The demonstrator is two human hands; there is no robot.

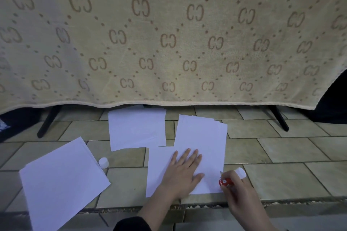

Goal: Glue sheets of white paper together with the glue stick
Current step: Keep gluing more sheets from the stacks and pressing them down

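My left hand (183,172) lies flat with spread fingers on a white sheet (159,170) on the tiled floor, pressing it down. My right hand (237,191) grips a red glue stick (226,182) at the sheet's lower right corner. The stick's white end (240,172) points away from the paper. A small stack of white sheets (201,133) lies just behind, partly overlapping the pressed sheet. Another white sheet (137,129) lies further back to the left, and a larger one (62,180) sits at the near left.
A white glue cap (103,162) stands on the tiles next to the left sheet. A beige patterned blanket (169,39) hangs over a stand with black legs (47,120) behind the papers. A floor step edge (187,207) runs across near me.
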